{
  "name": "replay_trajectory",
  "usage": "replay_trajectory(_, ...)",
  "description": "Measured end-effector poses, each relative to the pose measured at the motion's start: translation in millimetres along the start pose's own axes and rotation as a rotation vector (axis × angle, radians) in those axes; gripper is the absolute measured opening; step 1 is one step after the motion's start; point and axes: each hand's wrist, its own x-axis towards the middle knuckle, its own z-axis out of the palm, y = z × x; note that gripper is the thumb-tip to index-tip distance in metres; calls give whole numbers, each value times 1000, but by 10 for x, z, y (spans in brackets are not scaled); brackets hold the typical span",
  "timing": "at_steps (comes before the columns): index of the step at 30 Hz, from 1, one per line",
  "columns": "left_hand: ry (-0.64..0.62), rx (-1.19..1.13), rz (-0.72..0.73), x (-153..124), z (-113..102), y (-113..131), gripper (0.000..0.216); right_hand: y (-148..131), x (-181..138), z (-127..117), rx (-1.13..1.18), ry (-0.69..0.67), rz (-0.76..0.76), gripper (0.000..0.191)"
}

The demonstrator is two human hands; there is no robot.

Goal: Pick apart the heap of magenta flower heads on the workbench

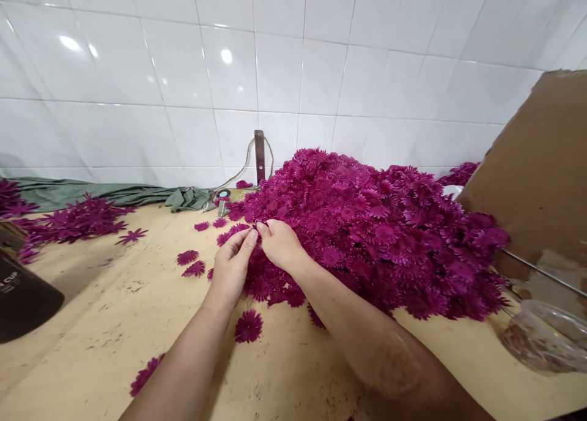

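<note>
A big heap of magenta fabric flower heads [367,231] lies on a tan table [114,311]. Both my hands meet at the heap's left edge. My left hand [233,265] has its fingers pressed together in a pinch. My right hand [279,243] is curled, fingertips touching the left fingertips. Between the fingertips is a small magenta piece, mostly hidden. Loose flower heads [248,326] lie scattered on the table around my wrists.
A second pile of flatter purple petals [77,220] sits at far left beside a green cloth [114,194]. A dark cup [22,298] stands at the left edge. A cardboard sheet [536,176] and a clear plastic bag [541,338] are at right. White tiled wall behind.
</note>
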Motion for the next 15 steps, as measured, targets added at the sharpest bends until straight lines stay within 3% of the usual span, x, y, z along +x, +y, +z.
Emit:
replay_trajectory(8,-37,200,159,109,-82,-62,38,147,105,207,351,-61,-46,27)
replay_trajectory(12,-65,380,284,115,-106,-54,36,122,83,160,394,-67,-39,29)
replay_trajectory(15,-18,398,238,120,-131,-74,34,92,48,134,374,-132,-63,29)
